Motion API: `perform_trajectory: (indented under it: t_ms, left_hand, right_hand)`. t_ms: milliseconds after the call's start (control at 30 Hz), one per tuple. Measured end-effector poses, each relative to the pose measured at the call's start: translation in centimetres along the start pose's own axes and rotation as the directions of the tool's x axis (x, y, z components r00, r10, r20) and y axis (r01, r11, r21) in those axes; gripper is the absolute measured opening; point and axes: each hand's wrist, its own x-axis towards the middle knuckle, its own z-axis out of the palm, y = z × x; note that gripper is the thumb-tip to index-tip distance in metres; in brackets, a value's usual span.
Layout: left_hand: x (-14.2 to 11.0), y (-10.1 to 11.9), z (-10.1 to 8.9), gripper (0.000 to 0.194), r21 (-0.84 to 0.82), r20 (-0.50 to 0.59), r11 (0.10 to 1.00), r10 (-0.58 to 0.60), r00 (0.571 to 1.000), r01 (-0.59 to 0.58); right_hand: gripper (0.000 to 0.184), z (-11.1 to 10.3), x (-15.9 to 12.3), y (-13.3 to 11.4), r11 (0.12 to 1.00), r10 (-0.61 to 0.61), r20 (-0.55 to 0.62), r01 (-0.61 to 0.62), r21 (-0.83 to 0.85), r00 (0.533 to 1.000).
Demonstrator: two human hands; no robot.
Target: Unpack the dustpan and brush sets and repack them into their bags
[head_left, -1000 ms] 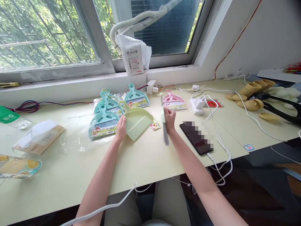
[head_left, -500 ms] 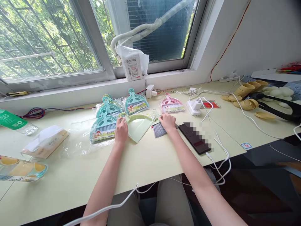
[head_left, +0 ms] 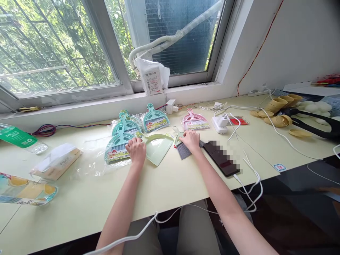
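My left hand [head_left: 136, 151] rests with slightly bent fingers apart, between a light green dustpan [head_left: 159, 148] and a bagged teal dustpan-and-brush set [head_left: 118, 143]. Its fingertips touch the edge of that set, just left of the dustpan's handle. My right hand [head_left: 191, 141] is closed over a light green hand brush [head_left: 183, 150] with grey bristles. The brush lies flat on the table to the right of the dustpan, and my fingers hide part of it. A dark phone [head_left: 221, 159] lies just right of this hand.
More bagged teal sets [head_left: 155, 118] and a pink set [head_left: 195, 120] lie behind. A white charger [head_left: 221, 124] and cables are at the right. Yellow cups [head_left: 281, 102] stand farther right. A tissue pack [head_left: 57, 161] and two bottles [head_left: 20, 136] lie at the left.
My left hand has shifted slightly left, from the dustpan's handle onto the bagged teal set. My right hand stays on the brush. The whole view has shifted a little.
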Motion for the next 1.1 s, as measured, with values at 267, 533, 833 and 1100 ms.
perform_trajectory:
  t_ms: [267,533,833,1100]
  left_hand:
    - [-0.5,1.0,-0.4,0.024,-0.088,0.114,0.996,0.041,0.993,-0.031]
    - [-2.2,3.8,-0.4,0.024,-0.362,0.148,0.912,0.258,0.955,-0.191]
    - [-1.6,1.9,0.4,0.05,-0.143,-0.028,0.848,0.512,0.859,-0.51]
    - [-0.9,0.8,0.6,0.031,-0.179,-0.002,0.681,0.722,0.692,-0.71]
  right_hand:
    - [0.017,-3.5,-2.0,-3.0,0.947,-0.242,-0.033,0.243,0.21,0.97]
    - [0.012,-0.9,-5.0,-5.6,0.917,-0.395,0.173,0.4,0.011,0.902]
    - [0.014,0.9,-4.7,-5.3,0.91,-0.4,0.218,0.357,0.211,0.89]
    - [0.016,0.9,-5.3,-6.1,0.876,-0.443,0.22,0.367,0.313,0.869]
